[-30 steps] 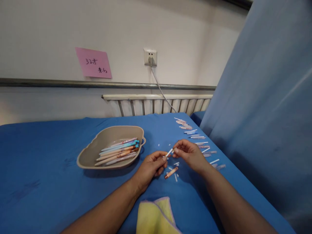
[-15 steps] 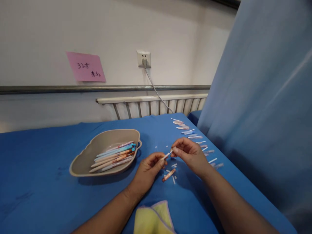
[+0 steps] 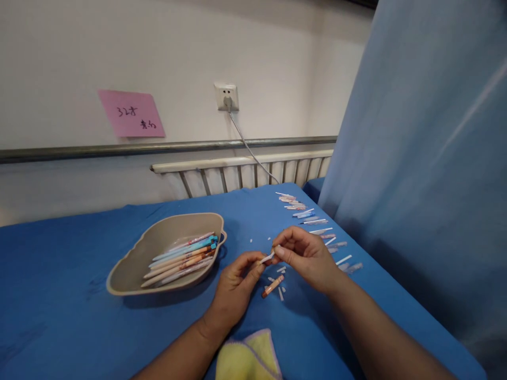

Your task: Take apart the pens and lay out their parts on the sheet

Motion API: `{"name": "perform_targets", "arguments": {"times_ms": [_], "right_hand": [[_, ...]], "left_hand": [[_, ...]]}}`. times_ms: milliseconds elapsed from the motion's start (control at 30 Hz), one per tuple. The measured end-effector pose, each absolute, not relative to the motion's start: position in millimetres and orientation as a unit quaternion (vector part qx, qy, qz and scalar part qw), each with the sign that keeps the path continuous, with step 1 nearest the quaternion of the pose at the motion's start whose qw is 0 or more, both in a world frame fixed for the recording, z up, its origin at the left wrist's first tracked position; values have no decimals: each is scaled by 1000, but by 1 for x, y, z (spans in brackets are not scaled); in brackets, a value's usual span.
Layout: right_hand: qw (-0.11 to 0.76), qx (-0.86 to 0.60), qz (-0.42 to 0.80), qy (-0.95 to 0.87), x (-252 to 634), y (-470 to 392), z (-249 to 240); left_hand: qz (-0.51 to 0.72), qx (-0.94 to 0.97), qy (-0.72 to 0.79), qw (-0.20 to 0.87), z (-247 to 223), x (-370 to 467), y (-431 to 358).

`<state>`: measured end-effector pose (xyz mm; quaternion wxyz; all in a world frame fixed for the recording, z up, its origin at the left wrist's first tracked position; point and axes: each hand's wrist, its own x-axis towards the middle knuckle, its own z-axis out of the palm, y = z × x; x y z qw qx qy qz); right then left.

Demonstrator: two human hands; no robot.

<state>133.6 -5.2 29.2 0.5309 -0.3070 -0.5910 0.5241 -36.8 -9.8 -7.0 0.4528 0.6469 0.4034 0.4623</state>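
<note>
My left hand point(image 3: 237, 279) is closed in a pinch on a short, thin white tube point(image 3: 266, 259) that slants up to the right. The fingertips of my right hand point(image 3: 303, 256) pinch the tube's upper end, which looks bent or joined there; what else they hold is hidden. Just below the hands lies an orange-brown pen barrel point(image 3: 272, 286) among several small white scraps point(image 3: 281, 293). To the left stands a beige bin point(image 3: 130, 277) with several blue, orange and pale pens point(image 3: 184, 258) in it.
Along the blue table's right side lie several groups of pen parts with thin white tubes point(image 3: 344, 259). A yellow cloth point(image 3: 249, 356) is at the front. A blue curtain point(image 3: 415, 158) hangs at right; a white rail point(image 3: 237, 161) and plugged socket point(image 3: 226, 97) are behind.
My two hands have drawn slightly closer, and my right fingers now meet the upper end of the tube held in my left. The camera view has shifted slightly.
</note>
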Motion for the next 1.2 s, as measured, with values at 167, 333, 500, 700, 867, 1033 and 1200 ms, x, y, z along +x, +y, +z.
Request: {"name": "perform_targets", "arguments": {"times_ms": [167, 333, 500, 700, 867, 1033, 1200], "right_hand": [[524, -322, 488, -620, 134, -6, 29], [513, -339, 459, -641, 135, -6, 30], [467, -420, 427, -651, 147, 11, 12], [214, -576, 285, -736, 160, 27, -16], [119, -583, 249, -764, 157, 23, -15], [120, -588, 205, -774, 158, 22, -12], [111, -572, 202, -787, 159, 17, -4]], "left_hand": [[466, 646, 405, 450, -10, -38, -7], [459, 654, 406, 444, -8, -38, -8], [454, 621, 437, 466, -10, -38, -1], [470, 560, 480, 484, -8, -42, 8], [479, 534, 483, 503, -7, -42, 9], [478, 526, 475, 519, -10, -42, 9], [485, 520, 469, 524, -12, -42, 10]]}}
